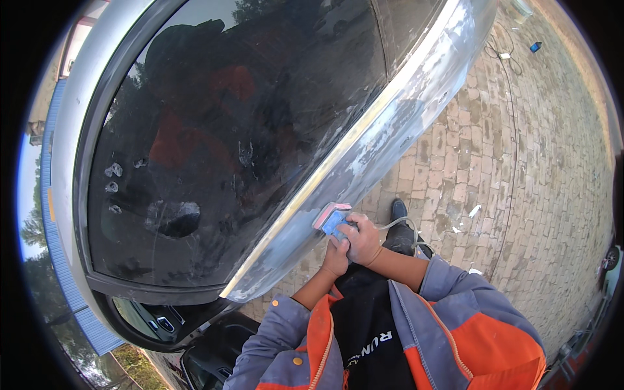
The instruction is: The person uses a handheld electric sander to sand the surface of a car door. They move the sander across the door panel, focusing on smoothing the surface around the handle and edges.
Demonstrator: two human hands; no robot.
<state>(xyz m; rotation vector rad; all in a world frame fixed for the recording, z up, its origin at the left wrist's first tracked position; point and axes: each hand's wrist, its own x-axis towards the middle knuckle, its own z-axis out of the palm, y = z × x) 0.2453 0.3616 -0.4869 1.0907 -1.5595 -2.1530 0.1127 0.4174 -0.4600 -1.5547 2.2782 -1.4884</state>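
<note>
Head view: left hand [337, 257] and right hand [365, 242] grasp the sander [334, 224], best held flat against the panel [300, 227] beyond them.

The left hand [336, 257] and right hand [364, 239], 2 in all, are covering part of the blue sander [334, 223]. A pale hose [408, 222] is vanishing behind the right sleeve [452, 278]. The upper edge is cutting off the car [442, 73], the lower edge the jacket [506, 344]. Reflections are obscuring what lies behind the window glass [260, 97]. White scraps [475, 210] are looking too small to identify.
</note>
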